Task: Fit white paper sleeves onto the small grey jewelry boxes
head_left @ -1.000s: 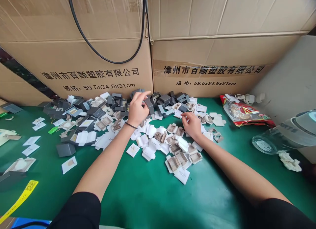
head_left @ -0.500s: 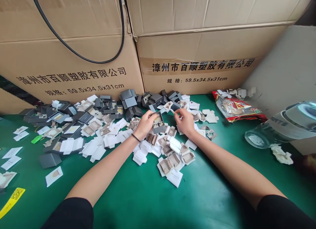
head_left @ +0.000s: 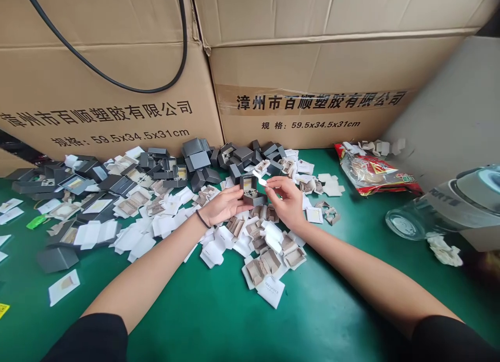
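Note:
My left hand point(head_left: 222, 207) grips a small dark grey hinged box point(head_left: 254, 197) from its left side; the box stands open, its inside facing me. Just right of it, my right hand point(head_left: 288, 201) pinches a small white paper piece point(head_left: 261, 179) between thumb and fingers, close to the box's upper right edge. Below both hands lies a heap of torn white and brown cardboard inserts point(head_left: 265, 265). More dark grey boxes point(head_left: 197, 156) are piled behind the hands.
Large brown cartons point(head_left: 312, 75) wall off the back, with a black cable point(head_left: 152, 88) hanging in front. At right are a red plastic bag point(head_left: 377, 169), a clear bottle point(head_left: 441, 203) and a crumpled tissue point(head_left: 445, 250). Dark boxes and white cards spread leftward over the green table point(head_left: 332, 310).
The box in my left hand has turned more upright, its inside now facing me. My right hand has come nearer to it with the white paper piece. The view has shifted slightly right.

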{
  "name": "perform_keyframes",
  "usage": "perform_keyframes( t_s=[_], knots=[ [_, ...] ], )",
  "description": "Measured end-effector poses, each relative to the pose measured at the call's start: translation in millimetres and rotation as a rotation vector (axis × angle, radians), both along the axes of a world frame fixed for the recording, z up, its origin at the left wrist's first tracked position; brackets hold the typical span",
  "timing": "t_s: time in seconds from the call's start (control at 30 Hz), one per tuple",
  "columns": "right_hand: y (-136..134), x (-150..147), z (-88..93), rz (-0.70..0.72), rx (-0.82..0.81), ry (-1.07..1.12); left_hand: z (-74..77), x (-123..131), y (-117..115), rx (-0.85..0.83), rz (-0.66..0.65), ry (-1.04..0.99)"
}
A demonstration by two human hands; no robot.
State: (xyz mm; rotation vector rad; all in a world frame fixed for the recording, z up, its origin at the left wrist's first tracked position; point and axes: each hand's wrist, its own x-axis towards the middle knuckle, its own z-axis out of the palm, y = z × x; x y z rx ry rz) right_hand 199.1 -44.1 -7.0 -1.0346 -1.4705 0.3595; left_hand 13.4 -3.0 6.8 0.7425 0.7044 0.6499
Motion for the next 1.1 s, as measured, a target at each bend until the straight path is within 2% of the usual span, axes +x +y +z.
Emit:
perform_keyframes(
  t_s=[0.13, 0.33, 0.6, 0.77, 1.1],
  knots=[
    [-3, -2, 1.1, 0.015, 0.100, -0.221, 1.0, 0, -1, 0.012, -0.031, 0.010],
    [-2, -2, -3.9, 0.136, 0.063, -0.496, -4.0, 5, -6, 0.194, -0.072, 0.123],
    [2, 6, -4.5, 0.014, 0.066, -0.870, -1.2, 10, -9, 0.193, 0.035, 0.220],
    [-1, 4, -0.9, 0.003, 0.153, -1.015, -6.3, 8, -8, 0.230, 0.024, 0.204],
    [-5, 1, 7.8, 0.104, 0.076, -1.146, -9.6, 6, -7, 0.283, 0.022, 0.238]
  ],
)
